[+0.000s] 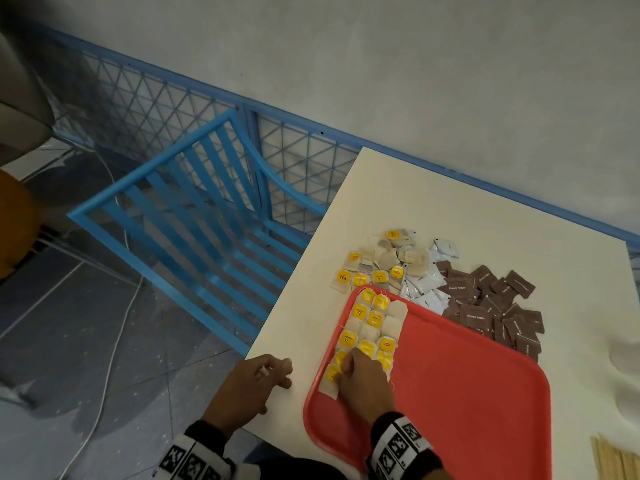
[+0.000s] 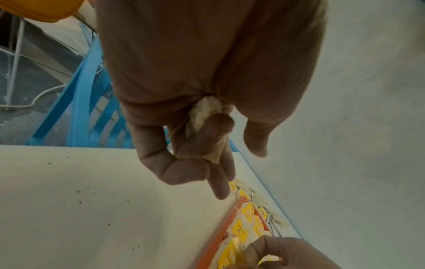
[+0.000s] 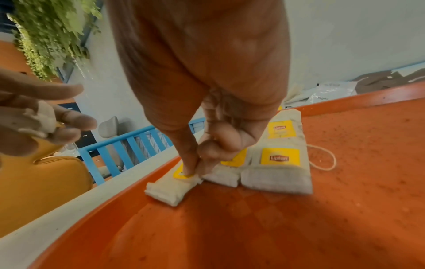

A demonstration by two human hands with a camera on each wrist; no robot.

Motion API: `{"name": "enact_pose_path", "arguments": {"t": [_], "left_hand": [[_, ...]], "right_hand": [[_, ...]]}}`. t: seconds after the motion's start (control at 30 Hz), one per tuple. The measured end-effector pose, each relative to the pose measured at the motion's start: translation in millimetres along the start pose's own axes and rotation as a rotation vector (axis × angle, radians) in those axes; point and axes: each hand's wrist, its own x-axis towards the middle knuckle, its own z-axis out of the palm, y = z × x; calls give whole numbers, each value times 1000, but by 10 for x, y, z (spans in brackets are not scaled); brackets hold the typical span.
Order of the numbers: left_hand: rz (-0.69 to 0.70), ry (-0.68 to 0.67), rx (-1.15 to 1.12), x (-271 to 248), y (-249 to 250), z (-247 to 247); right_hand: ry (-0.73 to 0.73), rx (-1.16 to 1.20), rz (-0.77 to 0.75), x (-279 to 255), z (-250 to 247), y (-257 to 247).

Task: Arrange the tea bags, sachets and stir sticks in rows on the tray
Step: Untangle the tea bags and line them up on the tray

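Observation:
A red tray (image 1: 467, 393) lies on the white table, with tea bags (image 1: 372, 327) laid in rows along its left side. My right hand (image 1: 360, 379) pinches the nearest tea bag (image 3: 170, 187) at the tray's left rim, thumb and forefinger on its yellow tag. My left hand (image 1: 263, 375) hovers over the table left of the tray, fingers curled round a crumpled tea bag (image 2: 204, 112). Loose tea bags (image 1: 381, 265), white sachets (image 1: 422, 285) and brown sugar sachets (image 1: 491, 306) lie in heaps beyond the tray. Wooden stir sticks (image 1: 616, 462) lie at the bottom right.
A blue slatted chair (image 1: 194, 216) stands left of the table, in front of a blue mesh fence (image 1: 156, 109). An orange seat (image 1: 14, 220) is at the far left. A white cable (image 1: 114, 341) runs across the floor. The table's left edge (image 1: 277, 306) is close to my left hand.

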Motion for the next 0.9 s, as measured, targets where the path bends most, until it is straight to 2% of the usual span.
{"name": "enact_pose_path", "arguments": {"t": [0.13, 0.27, 0.47, 0.53, 0.63, 0.73, 0.8, 0.9], "left_hand": [[-43, -14, -95, -3, 113, 19], [-115, -103, -412, 1, 241, 41], [-105, -279, -767, 14, 472, 173], [-120, -314, -843, 5, 570, 271], [-160, -382, -995, -36, 721, 452], [-214, -391, -1042, -43, 772, 616], [-226, -379, -1027, -46, 786, 710], [-210, -389, -887, -78, 835, 860]], "right_hand": [[31, 11, 19, -32, -31, 9], [23, 52, -80, -146, -159, -48], [121, 253, -455, -451, -688, -408], [117, 185, -594, -573, -798, -494], [133, -86, -724, -712, -794, -512], [188, -211, -735, -731, -786, -385], [202, -200, -734, -691, -825, -251], [201, -126, -764, -670, -957, -89]]}}
